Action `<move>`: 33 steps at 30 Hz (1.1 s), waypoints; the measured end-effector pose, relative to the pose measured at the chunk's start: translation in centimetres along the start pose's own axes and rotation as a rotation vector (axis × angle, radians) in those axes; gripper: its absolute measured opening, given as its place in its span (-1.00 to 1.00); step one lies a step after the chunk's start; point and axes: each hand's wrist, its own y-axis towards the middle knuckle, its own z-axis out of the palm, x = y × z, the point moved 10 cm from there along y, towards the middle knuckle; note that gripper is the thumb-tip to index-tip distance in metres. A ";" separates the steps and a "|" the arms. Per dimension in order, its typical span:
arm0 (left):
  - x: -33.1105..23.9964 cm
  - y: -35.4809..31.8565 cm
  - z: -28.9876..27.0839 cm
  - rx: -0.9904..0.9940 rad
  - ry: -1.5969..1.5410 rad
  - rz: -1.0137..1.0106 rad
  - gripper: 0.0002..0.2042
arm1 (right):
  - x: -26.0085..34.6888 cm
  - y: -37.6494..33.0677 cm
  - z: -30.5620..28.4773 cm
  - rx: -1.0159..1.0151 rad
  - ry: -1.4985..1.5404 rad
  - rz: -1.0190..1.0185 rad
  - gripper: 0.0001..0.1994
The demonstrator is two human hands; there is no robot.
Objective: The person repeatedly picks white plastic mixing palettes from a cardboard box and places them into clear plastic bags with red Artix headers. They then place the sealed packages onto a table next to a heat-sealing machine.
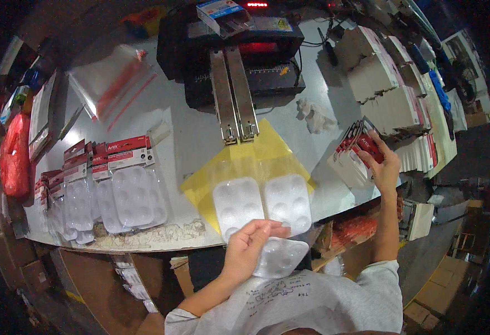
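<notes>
Below the table edge, left hand [249, 248] grips a half-hidden blister tray [281, 257]; right hand [386, 167] pinches red cards [362, 145].

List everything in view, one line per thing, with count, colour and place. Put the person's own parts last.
blister trays: two, clear white, side by side on the yellow sheet.
loose blister tray: one, clear, at the near table edge, under the left hand.
yellow sheet: one, yellow, table centre.
sealing machine: one, black with two metal bars, far centre.
packed blister cards: a pile, count unclear, clear with red tops, left side.
plastic bags: a few, clear with red strips, far left.
card stacks: many, white, right side.
red cards: a small stack, red, at the right hand.
table: one, grey.
left hand: one, on the loose tray.
right hand: one, fingers on the red cards.
</notes>
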 end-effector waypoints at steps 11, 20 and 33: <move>3.5 -1.2 2.3 0.301 0.287 -0.066 -0.75 | 0.2 0.4 0.7 0.202 -0.094 -0.036 -0.18; 1.8 -1.0 1.9 0.178 0.345 -0.067 -0.75 | 1.4 -0.8 0.4 0.126 -0.263 -0.184 -0.11; -7.4 0.3 0.3 -0.112 0.401 0.291 -0.80 | 17.5 -3.5 4.4 0.598 0.496 -0.156 -0.66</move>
